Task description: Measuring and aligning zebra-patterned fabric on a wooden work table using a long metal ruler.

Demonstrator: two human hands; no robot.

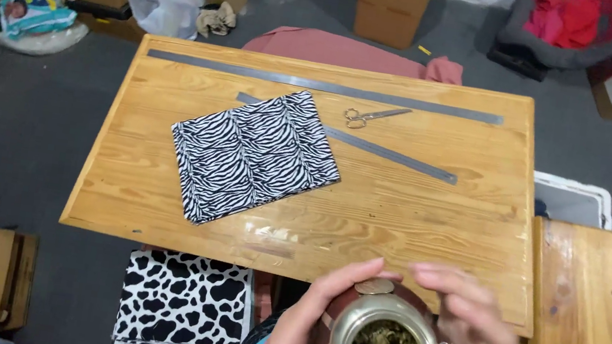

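Both my hands hold a round brown cup [382, 342] with a metal rim, filled with green herb and a metal straw, close below the camera at the near table edge. My left hand [300, 325] wraps its left side; my right hand [473, 331] cups its right side. On the wooden table [411, 219] lies a folded zebra-striped fabric [254, 153], left of centre. A pair of scissors [374, 116] rests beyond it, beside a short metal ruler [396, 154]. A long metal ruler [326, 87] lies along the far edge.
A cow-print fabric stack [184, 303] sits below the table's near edge. A second wooden table [589, 316] at right carries small coloured pieces. Cardboard boxes [393, 5], plastic bags [158, 3], pink cloth [347, 52] and a white bin [573, 200] stand on the grey floor.
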